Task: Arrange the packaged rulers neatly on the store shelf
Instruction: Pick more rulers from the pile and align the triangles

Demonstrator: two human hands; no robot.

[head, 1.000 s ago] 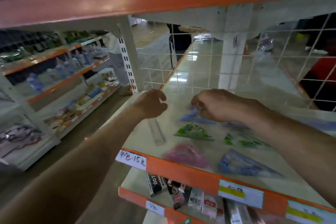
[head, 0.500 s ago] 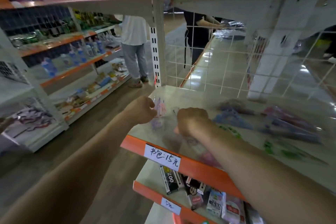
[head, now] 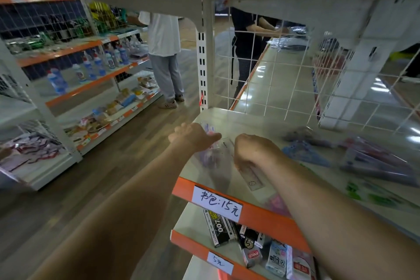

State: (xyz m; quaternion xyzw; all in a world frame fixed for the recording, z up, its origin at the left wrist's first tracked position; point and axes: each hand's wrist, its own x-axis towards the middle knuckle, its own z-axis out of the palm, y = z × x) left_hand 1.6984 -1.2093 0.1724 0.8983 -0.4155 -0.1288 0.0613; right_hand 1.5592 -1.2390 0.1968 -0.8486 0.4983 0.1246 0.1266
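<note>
Shelf (head: 284, 102) is carrying everything, its pale deck running back to a wire grid (head: 272, 70). Loose packs (head: 375, 161) are lying scattered and overlapping across its right half, blurred, in blue, purple and green. Near the left front corner, the pack (head: 216, 154) is sitting low over the deck between both grips. It is a clear sleeve, with a pale ruler (head: 250, 177) showing through beneath the right one. Left grip (head: 195, 137) is pinching the sleeve's far-left edge, thumb lying along it. Right grip (head: 254, 152) is curling over the near-right part and seemingly clamping it. Its fingertips are hidden, so I cannot tell exactly how.

By its looks, this pack is going to handle as light and thin: the film slippery and crinkly, the ruler inside stiff yet bendable and probably sliding about. The best hold is across the ruler's ends through the film, never by loose film alone, keeping the pack flat while it is being squared to the orange front edge (head: 183, 188).
</note>
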